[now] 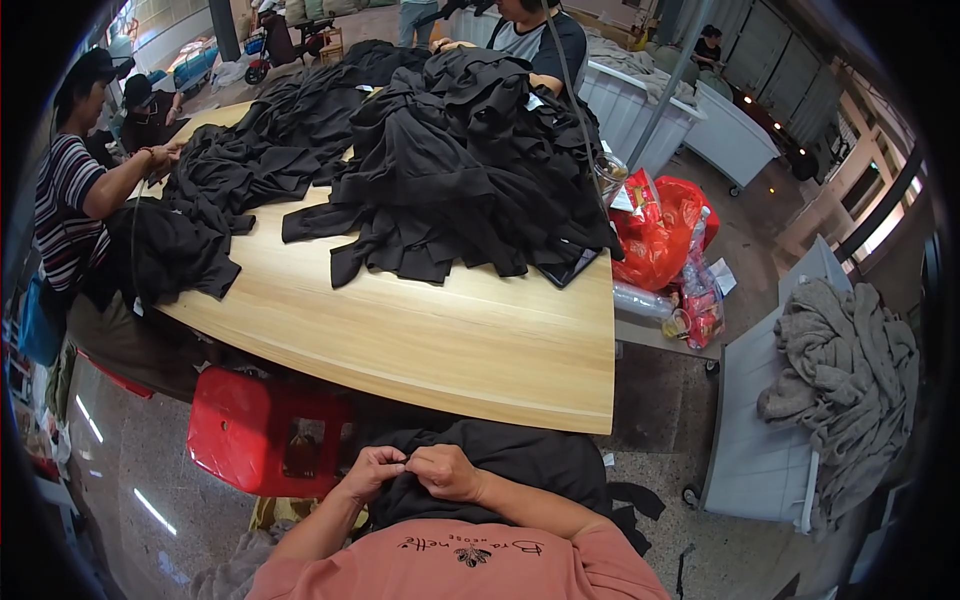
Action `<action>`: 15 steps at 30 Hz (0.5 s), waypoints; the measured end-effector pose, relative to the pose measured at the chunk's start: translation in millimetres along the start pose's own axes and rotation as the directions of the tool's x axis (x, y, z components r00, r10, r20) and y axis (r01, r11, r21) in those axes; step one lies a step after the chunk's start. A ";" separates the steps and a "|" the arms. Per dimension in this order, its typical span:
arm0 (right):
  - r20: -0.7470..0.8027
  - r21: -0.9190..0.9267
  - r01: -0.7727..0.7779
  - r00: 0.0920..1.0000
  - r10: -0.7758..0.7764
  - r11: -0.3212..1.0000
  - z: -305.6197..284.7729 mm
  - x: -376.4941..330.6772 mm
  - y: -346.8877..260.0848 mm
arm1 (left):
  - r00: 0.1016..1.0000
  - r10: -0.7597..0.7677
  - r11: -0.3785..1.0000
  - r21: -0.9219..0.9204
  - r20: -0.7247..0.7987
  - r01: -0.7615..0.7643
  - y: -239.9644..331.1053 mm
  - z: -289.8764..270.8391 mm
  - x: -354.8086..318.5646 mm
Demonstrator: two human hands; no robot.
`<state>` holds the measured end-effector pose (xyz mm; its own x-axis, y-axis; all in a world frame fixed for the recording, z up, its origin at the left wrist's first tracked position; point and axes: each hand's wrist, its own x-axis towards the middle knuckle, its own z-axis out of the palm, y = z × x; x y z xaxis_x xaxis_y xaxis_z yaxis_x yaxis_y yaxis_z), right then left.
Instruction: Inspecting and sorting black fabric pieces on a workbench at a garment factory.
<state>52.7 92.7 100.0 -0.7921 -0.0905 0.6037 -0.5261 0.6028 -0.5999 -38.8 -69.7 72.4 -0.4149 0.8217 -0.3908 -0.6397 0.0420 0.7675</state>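
Note:
Black fabric, which looks like a garment (545,465), lies spread across my lap below the near edge of the table. My left hand (374,472) pinches a bit of it between thumb and fingertips. Close beside it, my right hand (446,472) is curled closed on the same cloth, the two sets of fingertips almost meeting. Whatever small detail sits between the fingers is too tiny to make out. A big heap of black garments (450,190) covers the far part of the wooden table (440,335).
A red plastic stool (240,430) stands at my left. Grey cloth spills from a wheeled white bin (755,440) on my right. A phone (572,265) lies near the heap, by red plastic bags (660,235). At the left, a person in a striped shirt (75,190) handles black cloth.

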 end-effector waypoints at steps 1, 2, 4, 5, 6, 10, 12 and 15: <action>0.000 -0.001 0.000 1.000 0.000 1.000 0.3 0.1 -0.6 | 1.000 0.000 1.000 0.000 0.001 0.000 1.4 0.7 0.7; 0.003 -0.072 0.028 1.000 -0.028 0.997 0.3 -0.3 -1.3 | 1.000 -0.007 1.000 -0.011 0.007 0.007 2.4 1.7 1.8; 0.008 -0.143 0.056 0.998 -0.056 0.988 -0.4 -0.4 -2.4 | 1.000 -0.013 1.000 -0.021 0.013 0.014 1.8 0.9 3.6; 0.036 -0.178 0.085 0.996 -0.080 0.980 -2.0 1.5 -4.1 | 1.000 0.000 1.000 -0.003 0.015 0.000 0.2 -1.8 4.7; 0.065 -0.212 0.114 0.993 -0.103 0.971 -2.9 2.6 -5.0 | 1.000 0.013 1.000 0.015 0.016 -0.013 -1.2 -3.7 5.2; 0.114 -0.129 0.026 0.993 -0.011 0.991 2.6 -4.0 5.4 | 1.000 0.005 1.000 0.028 0.013 -0.006 -4.5 -4.4 3.3; 0.147 -0.013 -0.060 0.987 0.062 0.998 1.6 -3.7 7.8 | 1.000 0.001 0.999 0.041 -0.005 0.000 -3.7 -0.6 0.0; 0.219 0.023 -0.160 0.964 0.151 0.987 1.3 -2.8 4.9 | 1.000 0.019 0.998 0.067 -0.020 -0.018 -4.3 0.8 -2.6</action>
<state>52.0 94.8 94.7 -0.9108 -0.1696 0.3764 -0.3997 0.5909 -0.7008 -34.4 -71.5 70.5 -0.4400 0.8108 -0.3860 -0.5875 0.0651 0.8066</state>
